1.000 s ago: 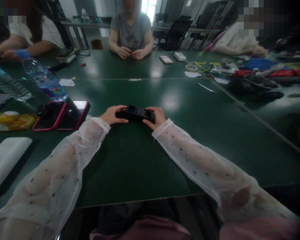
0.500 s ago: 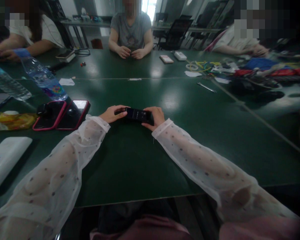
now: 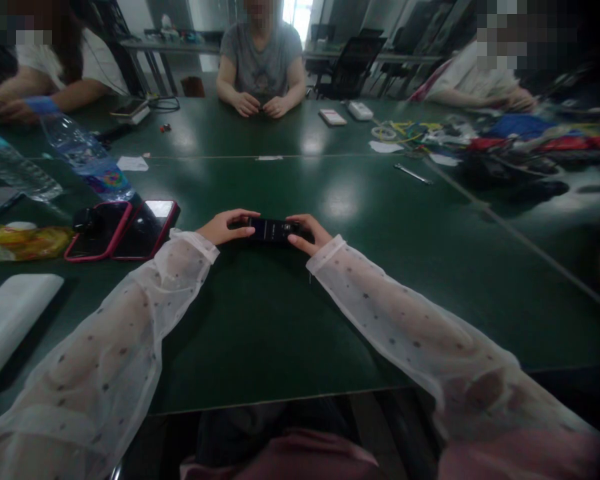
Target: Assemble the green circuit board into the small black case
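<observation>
A black phone (image 3: 270, 230) with a dim lit screen is held sideways over the green table (image 3: 260, 333). My left hand (image 3: 227, 227) grips its left end, thumb on the front edge and fingers along the far edge. My right hand (image 3: 310, 233) holds the right end, the thumb resting near the screen's corner. Sheer white sleeves with dark spots cover both forearms. To the left lie two phones in pink-red cases (image 3: 99, 230), side by side, with a small black object on one.
Two leaning plastic bottles (image 3: 87, 157), a yellow wrapper (image 3: 30, 241) and a white power bank (image 3: 15, 320) are at the left. Farther off are a wrench (image 3: 413, 175), a heap of cables and cloth (image 3: 525, 143), and a person in grey (image 3: 263, 60) with others seated at both sides.
My right thumb has moved up and left onto the phone's front, and that hand has opened a little around the end. The phone has levelled slightly. My left hand has barely moved.
</observation>
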The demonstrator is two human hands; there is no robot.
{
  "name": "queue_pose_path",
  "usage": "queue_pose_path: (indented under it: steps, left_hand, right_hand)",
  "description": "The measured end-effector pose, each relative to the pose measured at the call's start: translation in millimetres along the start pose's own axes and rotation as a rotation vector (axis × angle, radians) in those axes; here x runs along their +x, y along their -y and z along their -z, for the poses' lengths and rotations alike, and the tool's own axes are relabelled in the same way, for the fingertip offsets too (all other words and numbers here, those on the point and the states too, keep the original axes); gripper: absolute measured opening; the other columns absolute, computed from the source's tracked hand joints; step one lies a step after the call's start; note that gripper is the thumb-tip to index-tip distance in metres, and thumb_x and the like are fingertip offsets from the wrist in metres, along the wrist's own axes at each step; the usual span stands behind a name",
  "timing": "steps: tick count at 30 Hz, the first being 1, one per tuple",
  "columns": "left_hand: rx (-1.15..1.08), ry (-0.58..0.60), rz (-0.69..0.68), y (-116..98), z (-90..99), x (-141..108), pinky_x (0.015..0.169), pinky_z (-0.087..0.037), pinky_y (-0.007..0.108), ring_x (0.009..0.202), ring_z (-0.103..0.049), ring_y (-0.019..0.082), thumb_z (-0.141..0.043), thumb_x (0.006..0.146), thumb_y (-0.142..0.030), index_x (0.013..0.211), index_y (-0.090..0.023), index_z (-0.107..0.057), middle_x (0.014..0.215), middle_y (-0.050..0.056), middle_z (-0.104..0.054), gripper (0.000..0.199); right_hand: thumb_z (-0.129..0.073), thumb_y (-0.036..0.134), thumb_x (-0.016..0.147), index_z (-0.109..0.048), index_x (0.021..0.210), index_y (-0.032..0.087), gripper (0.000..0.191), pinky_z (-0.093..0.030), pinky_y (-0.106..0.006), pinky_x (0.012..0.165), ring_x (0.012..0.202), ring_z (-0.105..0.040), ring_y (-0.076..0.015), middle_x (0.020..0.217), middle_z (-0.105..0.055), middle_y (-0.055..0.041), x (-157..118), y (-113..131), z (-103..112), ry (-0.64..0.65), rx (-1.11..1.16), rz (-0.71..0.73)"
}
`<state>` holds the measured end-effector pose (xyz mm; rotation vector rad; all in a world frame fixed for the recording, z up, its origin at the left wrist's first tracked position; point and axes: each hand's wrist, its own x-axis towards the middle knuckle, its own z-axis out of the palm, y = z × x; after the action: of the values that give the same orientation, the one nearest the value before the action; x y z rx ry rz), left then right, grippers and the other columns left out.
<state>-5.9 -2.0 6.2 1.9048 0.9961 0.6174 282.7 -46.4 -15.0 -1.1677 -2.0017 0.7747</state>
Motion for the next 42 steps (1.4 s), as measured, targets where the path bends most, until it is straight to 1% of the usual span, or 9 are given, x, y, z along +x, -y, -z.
queue_pose_path:
  steps: [3, 5, 9, 16, 22, 29, 34, 39, 42]
  left_hand:
    - [-0.015, 0.007, 0.016, -3, 0.1, -1, 0.111, -0.036, 0.055, 0.126, -0.054, 0.031, -0.071, 0.074, -0.057, 0.13, -0.022, -0.058, 0.132, 0.011, -0.061, 0.066]
    - [-0.018, 0.013, 0.016, -3, 0.4, -1, 0.111, -0.036, 0.055, 0.127, -0.054, 0.031, -0.072, 0.075, -0.056, 0.13, -0.023, -0.058, 0.133, 0.011, -0.06, 0.066]
    - [-0.035, 0.025, 0.018, 1, 1.2, 0, 0.111, -0.037, 0.055, 0.128, -0.053, 0.031, -0.072, 0.075, -0.054, 0.132, -0.022, -0.057, 0.135, 0.012, -0.059, 0.067]
    - [-0.034, 0.058, 0.016, 10, 3.2, 1, 0.11, -0.038, 0.057, 0.127, -0.055, 0.03, -0.074, 0.075, -0.05, 0.133, -0.027, -0.056, 0.137, 0.011, -0.058, 0.065]
    - [-0.009, 0.049, 0.052, 1, 2.8, 0, 0.11, -0.037, 0.057, 0.129, -0.053, 0.032, -0.075, 0.072, -0.052, 0.132, -0.026, -0.057, 0.139, 0.011, -0.056, 0.068]
    - [-0.037, 0.043, 0.041, -1, 1.9, 0, 0.11, -0.038, 0.055, 0.127, -0.054, 0.031, -0.075, 0.073, -0.051, 0.131, -0.024, -0.057, 0.139, 0.011, -0.057, 0.067]
    - [-0.052, 0.05, 0.052, -1, 1.7, 0, 0.109, -0.038, 0.054, 0.126, -0.055, 0.03, -0.075, 0.073, -0.05, 0.132, -0.023, -0.056, 0.135, 0.012, -0.06, 0.068]
    - [-0.063, 0.05, 0.047, 0, 2.5, 0, 0.11, -0.038, 0.055, 0.128, -0.054, 0.03, -0.076, 0.073, -0.048, 0.131, -0.025, -0.058, 0.134, 0.011, -0.06, 0.064]
    - [-0.07, 0.056, 0.05, 1, 3.2, 0, 0.109, -0.038, 0.056, 0.126, -0.055, 0.03, -0.077, 0.072, -0.047, 0.131, -0.026, -0.057, 0.129, 0.01, -0.063, 0.065]
  right_hand:
    - [-0.058, 0.067, 0.082, -0.054, 0.123, 0.029, 0.056, -0.048, -0.054, 0.098, 0.109, -0.063, -0.0279, 0.115, -0.065, -0.0083, 2, -2, -1, -0.008, 0.179, -0.077]
    - [-0.059, 0.068, 0.081, -0.055, 0.122, 0.027, 0.058, -0.049, -0.052, 0.098, 0.106, -0.065, -0.0269, 0.111, -0.067, -0.0084, 4, -3, -1, 0.01, 0.277, -0.095]
    - [-0.065, 0.065, 0.077, -0.055, 0.119, 0.025, 0.059, -0.048, -0.052, 0.1, 0.103, -0.067, -0.0254, 0.106, -0.069, -0.0078, 7, -7, 0, 0.052, 0.38, -0.108]
    - [-0.072, 0.061, 0.073, -0.055, 0.118, 0.026, 0.06, -0.046, -0.055, 0.103, 0.111, -0.065, -0.0266, 0.11, -0.069, -0.0076, 9, -10, 6, 0.042, 0.424, -0.14]
    - [-0.075, 0.06, 0.07, -0.054, 0.118, 0.026, 0.062, -0.042, -0.058, 0.107, 0.117, -0.062, -0.0277, 0.113, -0.068, -0.0078, 10, -9, 9, 0.058, 0.452, -0.163]
    - [-0.071, 0.063, 0.073, -0.053, 0.124, 0.025, 0.066, -0.045, -0.055, 0.104, 0.112, -0.065, -0.0271, 0.112, -0.069, -0.0092, 7, -1, 9, 0.064, 0.435, -0.169]
    - [-0.068, 0.063, 0.077, -0.055, 0.12, 0.025, 0.06, -0.048, -0.052, 0.102, 0.107, -0.067, -0.0255, 0.107, -0.071, -0.0078, 5, 5, 11, 0.046, 0.468, -0.187]
    - [-0.07, 0.062, 0.075, -0.055, 0.116, 0.027, 0.057, -0.051, -0.05, 0.1, 0.104, -0.069, -0.025, 0.104, -0.072, -0.0057, 6, 2, 9, 0.041, 0.497, -0.19]
    - [-0.071, 0.062, 0.074, -0.054, 0.115, 0.026, 0.056, -0.051, -0.05, 0.1, 0.103, -0.069, -0.0245, 0.103, -0.072, -0.0055, 7, 1, 9, 0.045, 0.51, -0.183]
